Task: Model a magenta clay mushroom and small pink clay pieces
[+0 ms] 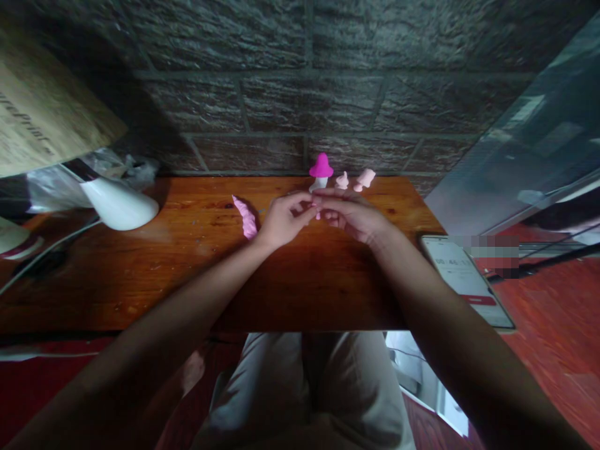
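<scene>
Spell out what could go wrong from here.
The small pink piece at the fingertips of the left hand and right hand might get squashed or dropped.
The pink-capped mushroom stands just beyond the fingers, so a knuckle could tip it.
The phone lies at the table's right edge near the right forearm; an elbow swing may nudge it off.

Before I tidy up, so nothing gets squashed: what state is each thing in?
Left hand: pinching the pink bit
Right hand: fingers bent, grip unclear
Pink bit: partly hidden by fingers
Pink strip: wrinkled, lying down
Mushroom figure: upright
Pale pink pieces: detail unclear
Phone: face up, screen lit
</scene>
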A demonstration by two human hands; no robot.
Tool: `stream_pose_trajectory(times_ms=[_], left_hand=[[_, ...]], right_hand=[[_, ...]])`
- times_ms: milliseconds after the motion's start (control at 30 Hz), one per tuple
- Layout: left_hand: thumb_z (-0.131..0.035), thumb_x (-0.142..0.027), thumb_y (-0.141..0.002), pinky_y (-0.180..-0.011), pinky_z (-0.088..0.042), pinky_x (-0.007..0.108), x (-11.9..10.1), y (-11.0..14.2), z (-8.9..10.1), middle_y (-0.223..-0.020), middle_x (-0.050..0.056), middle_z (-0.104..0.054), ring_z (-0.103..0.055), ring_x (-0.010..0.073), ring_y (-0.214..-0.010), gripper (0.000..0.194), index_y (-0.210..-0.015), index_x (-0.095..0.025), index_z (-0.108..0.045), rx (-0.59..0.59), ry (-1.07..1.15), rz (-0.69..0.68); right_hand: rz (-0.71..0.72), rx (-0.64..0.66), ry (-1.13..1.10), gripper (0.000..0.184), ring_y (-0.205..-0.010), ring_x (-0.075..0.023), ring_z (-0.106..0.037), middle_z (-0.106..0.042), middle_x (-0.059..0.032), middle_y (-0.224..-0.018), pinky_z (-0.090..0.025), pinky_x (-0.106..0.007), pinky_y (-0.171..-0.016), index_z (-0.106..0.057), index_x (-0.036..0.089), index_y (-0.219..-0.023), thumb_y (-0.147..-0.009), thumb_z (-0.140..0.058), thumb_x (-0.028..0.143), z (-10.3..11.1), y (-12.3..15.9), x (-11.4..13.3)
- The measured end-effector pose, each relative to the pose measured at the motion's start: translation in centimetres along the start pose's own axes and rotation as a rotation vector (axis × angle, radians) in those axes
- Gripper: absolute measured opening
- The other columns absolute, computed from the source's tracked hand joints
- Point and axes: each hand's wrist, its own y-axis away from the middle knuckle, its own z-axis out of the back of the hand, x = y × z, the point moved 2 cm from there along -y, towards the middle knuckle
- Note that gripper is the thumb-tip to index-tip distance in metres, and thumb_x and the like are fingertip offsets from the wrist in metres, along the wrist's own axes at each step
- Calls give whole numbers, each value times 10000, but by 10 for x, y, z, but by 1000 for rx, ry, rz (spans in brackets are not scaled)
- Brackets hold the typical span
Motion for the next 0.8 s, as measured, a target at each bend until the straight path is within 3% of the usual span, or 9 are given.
stream_pose_trajectory(times_ms=[233,467,633,800], left_hand=[[-677,-231,-854,-525,-438,184,0,1,1,-661,-12,-660,-585,84,-532,111,-929,-151,-692,2,-21,4],[-699,-324,-841,-557,-483,204,-1,1,2,-871,56,-732,-634,101,-617,172,-886,-158,-701,-17,40,7],[-744,-325,-805,-564,-478,197,-5,1,2,-802,29,-718,-621,95,-623,195,-902,-159,-714,-16,77,6],[-706,-331,-839,-595,-519,218,-4,1,1,-949,72,-739,-646,105,-661,186,-902,-157,-724,33,155,11]], right_hand=[[-9,25,-35,322,-585,-52,-571,-735,-2,-796,-415,-152,-484,-742,187,-984,-680,-843,220,1,-1,0],[-42,105,-94,319,-588,-45,-570,-729,19,-799,-431,-145,-489,-743,224,-966,-668,-859,227,1,1,1],[-105,127,-164,285,-527,-29,-520,-707,30,-755,-413,-123,-458,-745,203,-948,-680,-840,197,-3,5,4],[-115,142,-173,296,-530,-31,-525,-703,33,-726,-421,-118,-466,-755,206,-958,-674,-836,175,-4,7,5]])
